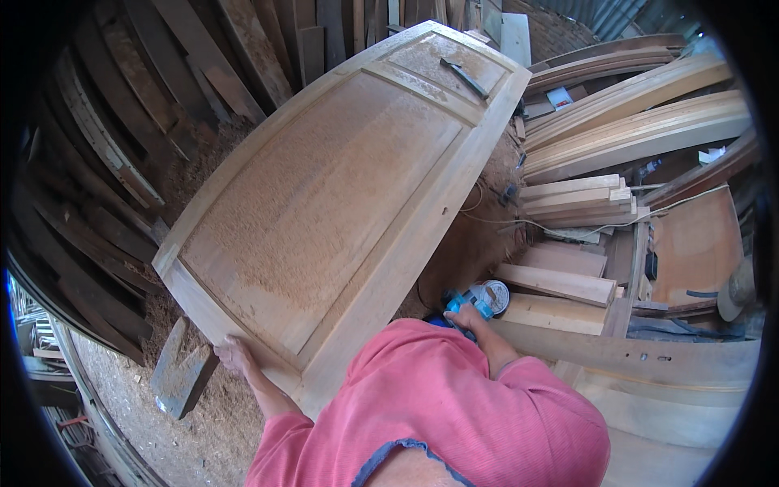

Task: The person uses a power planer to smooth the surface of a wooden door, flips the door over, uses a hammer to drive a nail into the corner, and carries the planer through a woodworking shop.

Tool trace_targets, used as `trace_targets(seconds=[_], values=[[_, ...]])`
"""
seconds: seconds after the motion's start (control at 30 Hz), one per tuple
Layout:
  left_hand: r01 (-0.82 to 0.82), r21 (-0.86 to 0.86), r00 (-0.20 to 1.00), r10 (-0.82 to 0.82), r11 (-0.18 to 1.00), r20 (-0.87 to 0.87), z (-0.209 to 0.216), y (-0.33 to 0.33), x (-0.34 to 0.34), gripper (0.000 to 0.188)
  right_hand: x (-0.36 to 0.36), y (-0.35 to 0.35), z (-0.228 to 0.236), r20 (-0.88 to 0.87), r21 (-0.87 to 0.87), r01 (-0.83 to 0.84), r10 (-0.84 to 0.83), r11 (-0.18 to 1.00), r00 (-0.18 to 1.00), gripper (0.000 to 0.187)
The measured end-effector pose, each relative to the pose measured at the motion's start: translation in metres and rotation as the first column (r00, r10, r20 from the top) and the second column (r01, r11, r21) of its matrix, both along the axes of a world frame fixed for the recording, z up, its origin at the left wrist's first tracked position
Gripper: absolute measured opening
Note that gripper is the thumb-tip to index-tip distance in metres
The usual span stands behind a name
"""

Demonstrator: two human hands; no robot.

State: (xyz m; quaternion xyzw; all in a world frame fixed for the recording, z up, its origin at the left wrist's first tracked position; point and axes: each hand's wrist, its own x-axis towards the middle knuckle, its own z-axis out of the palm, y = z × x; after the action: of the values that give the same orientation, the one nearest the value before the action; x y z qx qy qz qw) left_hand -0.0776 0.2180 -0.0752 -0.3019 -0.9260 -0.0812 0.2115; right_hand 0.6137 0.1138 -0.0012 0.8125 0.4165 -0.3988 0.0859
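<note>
A large wooden panel door (pixel 419 207) lies tilted across the view in front of me, strewn with wood shavings. My left hand (pixel 233 355) grips its near left edge, fingers closed over the rim. To the right of the door, low down, my right hand (pixel 464 318) is closed on a blue power tool (pixel 482 303) with a round, pale face; its exact kind is unclear. A narrow dark tool (pixel 466 79) with a short crosspiece lies on the door's far panel. The door's side edge has a small slot.
Stacked boards (pixel 576 199) and curved timbers (pixel 633 122) fill the right side. Dark planks (pixel 203 61) lean at the back and left. A pale cord (pixel 568 231) crosses the right stacks. A wood block (pixel 182 369) projects near my left hand, above shavings on the floor.
</note>
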Motion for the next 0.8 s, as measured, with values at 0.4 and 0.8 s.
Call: trace_targets(seconds=[0.4,0.8], values=[[-0.055,-0.023,0.918,0.059,0.998,0.391,0.035,0.003,0.020,0.067,0.017,0.006,0.025,-0.179,0.051,0.450,-0.435,0.892,0.882,0.053],[-0.110,-0.096,0.882,0.142,0.989,0.450,0.090,0.008,0.059,0.055,0.020,0.079,0.157,-0.701,0.335,0.857,-0.504,0.392,0.504,0.032]])
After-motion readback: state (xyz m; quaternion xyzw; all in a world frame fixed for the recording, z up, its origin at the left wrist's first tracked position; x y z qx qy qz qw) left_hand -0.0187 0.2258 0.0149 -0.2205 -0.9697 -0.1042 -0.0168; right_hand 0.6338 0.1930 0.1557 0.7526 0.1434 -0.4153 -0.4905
